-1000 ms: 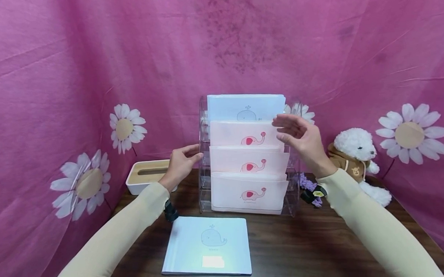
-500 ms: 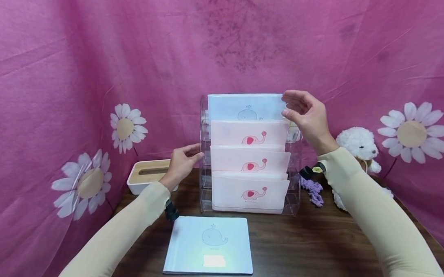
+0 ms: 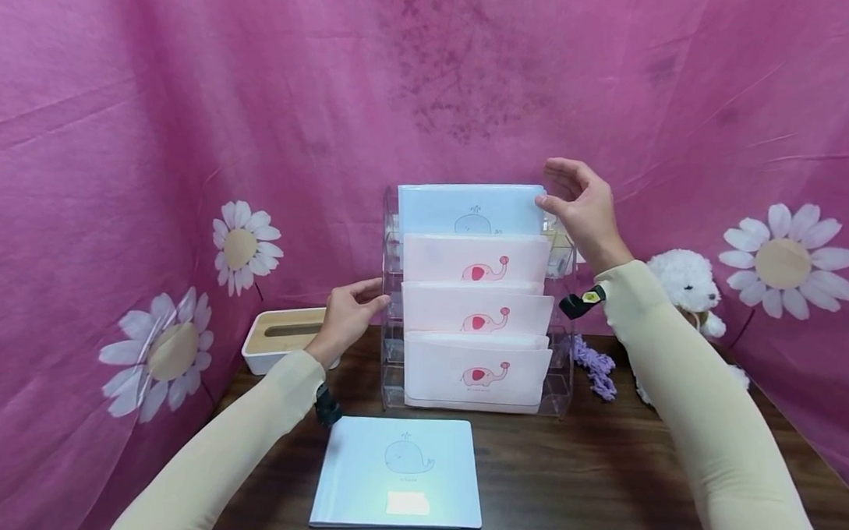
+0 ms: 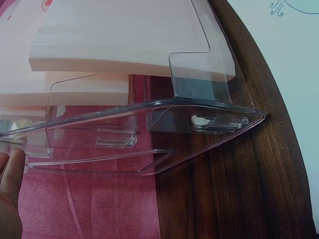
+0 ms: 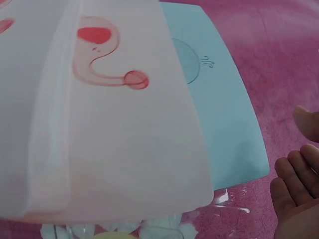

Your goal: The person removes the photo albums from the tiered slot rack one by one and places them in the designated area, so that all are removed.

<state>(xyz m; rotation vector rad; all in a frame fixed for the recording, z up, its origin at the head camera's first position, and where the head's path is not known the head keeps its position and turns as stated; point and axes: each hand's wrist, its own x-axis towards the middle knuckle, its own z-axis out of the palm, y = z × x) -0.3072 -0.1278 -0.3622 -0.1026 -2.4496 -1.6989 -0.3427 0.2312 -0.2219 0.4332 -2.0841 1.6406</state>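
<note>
A clear acrylic tiered rack [image 3: 559,346] stands on the table, holding pale pink elephant-print booklets [image 3: 435,366] in its lower tiers and a light blue whale-print booklet [image 3: 429,206] in the top one. My left hand [image 3: 345,314] touches the rack's left side with fingers fairly straight; in the left wrist view its fingertips [image 4: 14,167] reach the clear side panel. My right hand [image 3: 584,209] is beside the blue booklet's upper right corner, fingers loosely bent. In the right wrist view a gap shows between that hand and the booklet [image 5: 239,154].
Another whale-print booklet [image 3: 397,476] lies flat in front of the rack. A white tissue box with wooden lid [image 3: 259,356] stands behind my left forearm. Purple crocheted flowers [image 3: 595,368] and a white plush toy [image 3: 685,279] are at right. A pink daisy-print cloth [image 3: 460,76] hangs behind.
My right hand has risen from beside the upper pink booklet to the blue booklet's top right corner. The left hand has stayed at the rack's side.
</note>
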